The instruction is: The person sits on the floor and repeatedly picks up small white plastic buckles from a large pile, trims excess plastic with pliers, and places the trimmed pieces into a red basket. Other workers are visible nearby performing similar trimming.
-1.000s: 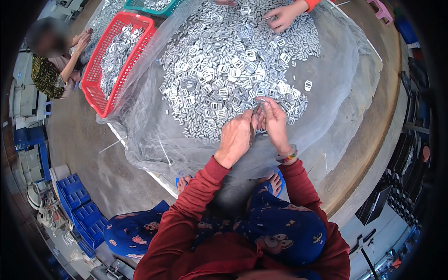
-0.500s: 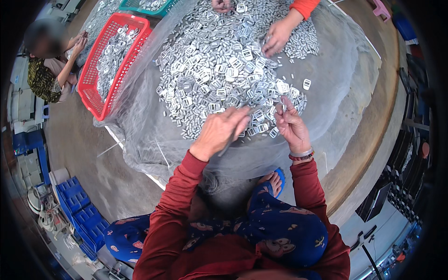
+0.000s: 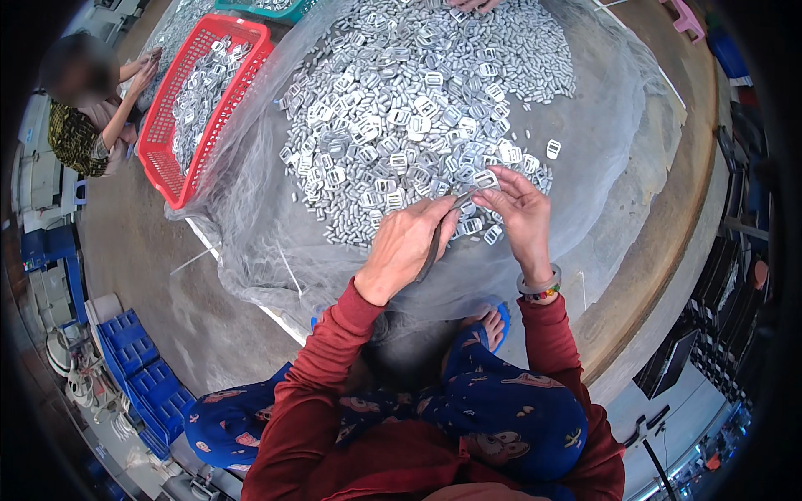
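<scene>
Silver buckle (image 3: 484, 179) sits over the pile (image 3: 418, 125)'s near edge, pinched by fingers of the right hand (image 3: 525, 219), those of the left hand (image 3: 404, 244) gripping a dark strip-like tool (image 3: 432, 255); loose pinch or off-angle push could drop it.

Dark strip (image 3: 432, 255) partly hidden by left fingers (image 3: 449, 224); teal basket (image 3: 261, 14) cropped (top edge).

Near edge of translucent grey mesh sheet (image 3: 251, 255): my right hand (image 3: 523, 215) pinches silver slotted buckle (image 3: 484, 179); my left hand (image 3: 405, 246) grips dark narrow strip (image 3: 433, 250).
</scene>
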Motion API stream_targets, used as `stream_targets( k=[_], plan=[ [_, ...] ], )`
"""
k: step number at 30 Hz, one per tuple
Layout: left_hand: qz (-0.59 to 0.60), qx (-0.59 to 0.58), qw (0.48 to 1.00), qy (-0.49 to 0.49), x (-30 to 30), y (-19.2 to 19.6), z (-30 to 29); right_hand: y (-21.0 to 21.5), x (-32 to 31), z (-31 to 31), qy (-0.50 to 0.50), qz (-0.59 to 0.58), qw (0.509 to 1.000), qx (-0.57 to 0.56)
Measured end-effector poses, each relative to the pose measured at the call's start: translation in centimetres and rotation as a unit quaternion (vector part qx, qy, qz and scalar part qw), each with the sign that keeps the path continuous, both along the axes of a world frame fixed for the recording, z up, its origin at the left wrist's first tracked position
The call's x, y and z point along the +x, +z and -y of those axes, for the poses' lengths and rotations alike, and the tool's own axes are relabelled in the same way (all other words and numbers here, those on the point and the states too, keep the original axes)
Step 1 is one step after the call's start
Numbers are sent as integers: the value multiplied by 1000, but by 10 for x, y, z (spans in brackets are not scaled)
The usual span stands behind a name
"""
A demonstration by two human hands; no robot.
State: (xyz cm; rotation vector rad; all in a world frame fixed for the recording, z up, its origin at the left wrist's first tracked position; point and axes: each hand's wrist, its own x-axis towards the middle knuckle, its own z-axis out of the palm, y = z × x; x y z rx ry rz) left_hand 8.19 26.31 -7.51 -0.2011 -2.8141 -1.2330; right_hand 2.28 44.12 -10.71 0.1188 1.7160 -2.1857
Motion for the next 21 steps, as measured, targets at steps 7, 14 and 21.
stream_targets(
  k=[7, 14, 21],
  plan=[
    [11, -9, 1000, -2, 0, 2, -2, -2, 4, 1, 8, -22, 999, -31],
    [10, -30, 999, -5, 0, 10, -5, 1, 9, 3, 0, -38, 999, -29],
    [39, 39, 998, -4, 0, 13, -3, 2, 14, 6, -8, -68, 997, -34]
  ],
)
